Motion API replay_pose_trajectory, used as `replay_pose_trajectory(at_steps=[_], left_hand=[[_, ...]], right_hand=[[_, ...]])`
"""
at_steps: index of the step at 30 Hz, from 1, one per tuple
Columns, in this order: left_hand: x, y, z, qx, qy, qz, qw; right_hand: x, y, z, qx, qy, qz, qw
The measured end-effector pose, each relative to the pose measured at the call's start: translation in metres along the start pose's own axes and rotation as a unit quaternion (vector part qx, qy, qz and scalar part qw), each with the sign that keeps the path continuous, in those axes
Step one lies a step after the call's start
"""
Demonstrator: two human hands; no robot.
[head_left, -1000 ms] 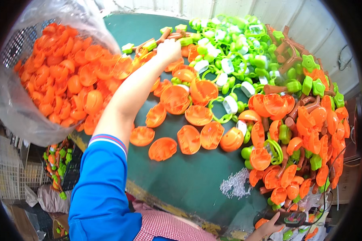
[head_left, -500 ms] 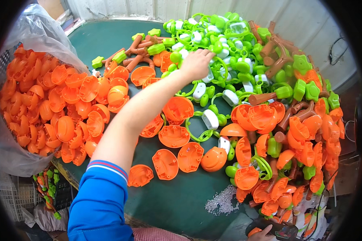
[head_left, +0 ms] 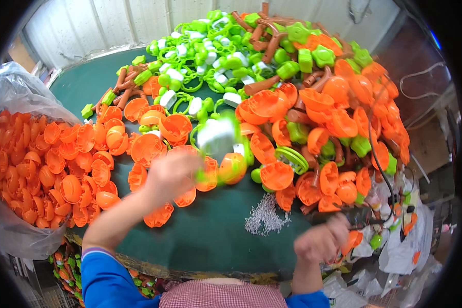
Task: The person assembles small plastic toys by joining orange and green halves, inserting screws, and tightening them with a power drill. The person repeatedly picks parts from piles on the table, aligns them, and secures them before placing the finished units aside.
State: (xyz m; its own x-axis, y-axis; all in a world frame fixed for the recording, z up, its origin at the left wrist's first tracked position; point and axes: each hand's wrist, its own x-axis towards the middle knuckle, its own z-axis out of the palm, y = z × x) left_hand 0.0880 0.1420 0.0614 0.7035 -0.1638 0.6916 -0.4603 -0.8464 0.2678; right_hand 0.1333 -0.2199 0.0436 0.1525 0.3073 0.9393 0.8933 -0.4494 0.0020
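Observation:
My left hand (head_left: 172, 174), blurred by motion, is above the middle of the table, its fingers closed on a green ring with a white block (head_left: 215, 134). Beneath and beside it lie hollow orange half shells (head_left: 174, 127). At the lower right, my right hand (head_left: 322, 239) is curled closed beside a dark, corded tool (head_left: 362, 217); what its fingers hold, if anything, cannot be made out. Between the hands, a small heap of silvery screws (head_left: 266, 214) lies on the green tabletop (head_left: 205, 241).
A plastic-lined basket (head_left: 15, 241) brims with orange shells at left. More green-and-white rings (head_left: 210, 56) are heaped at the back. Brown branch-shaped pieces (head_left: 264, 38), green star pieces (head_left: 323, 55) and orange shells pile high at right, with a dark cable (head_left: 370, 134) hanging in front.
My left hand has come back from the green heap toward me, bringing a green-and-white ring. My right hand has risen from the lower edge. The whole view has shifted.

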Motion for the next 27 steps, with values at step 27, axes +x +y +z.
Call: replay_pose_trajectory(at_steps=[27], left_hand=[[-0.101,0.125,0.012,-0.278,0.052,-0.238,0.929]], right_hand=[[0.139,0.034,0.172,0.021,0.108,-0.077,0.991]])
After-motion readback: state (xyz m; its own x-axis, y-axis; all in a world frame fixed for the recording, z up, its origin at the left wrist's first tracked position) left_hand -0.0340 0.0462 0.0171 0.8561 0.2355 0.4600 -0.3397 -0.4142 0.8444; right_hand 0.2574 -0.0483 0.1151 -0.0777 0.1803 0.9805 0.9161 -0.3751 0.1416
